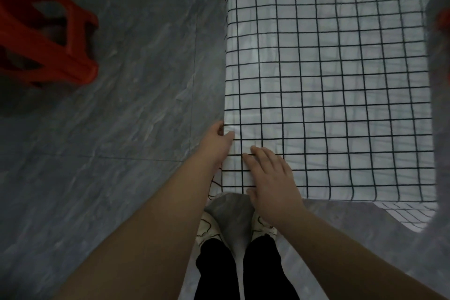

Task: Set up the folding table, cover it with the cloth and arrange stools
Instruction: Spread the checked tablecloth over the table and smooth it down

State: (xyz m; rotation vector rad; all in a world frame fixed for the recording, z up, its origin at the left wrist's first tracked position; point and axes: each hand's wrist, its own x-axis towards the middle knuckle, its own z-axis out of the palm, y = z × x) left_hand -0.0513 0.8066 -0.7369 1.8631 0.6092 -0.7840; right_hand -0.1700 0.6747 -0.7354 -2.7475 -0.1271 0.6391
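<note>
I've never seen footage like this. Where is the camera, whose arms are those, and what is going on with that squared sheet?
There is no machine here. A person wears a wide-angle camera on the head, so this single picture looks down along their own bare arms.

The white sheet with black lines is a checked cloth. It covers the folding table, which is hidden underneath it. The cloth hangs over the edges, as shows at the near right corner.

The left hand grips the cloth at the table's left edge, near the closest corner. The right hand rests flat on top of the cloth just beside it and holds nothing.

At the bottom are the person's light shoes on a grey floor. At the upper left a red stool stands on the floor, apart from the table and only partly in view.
</note>
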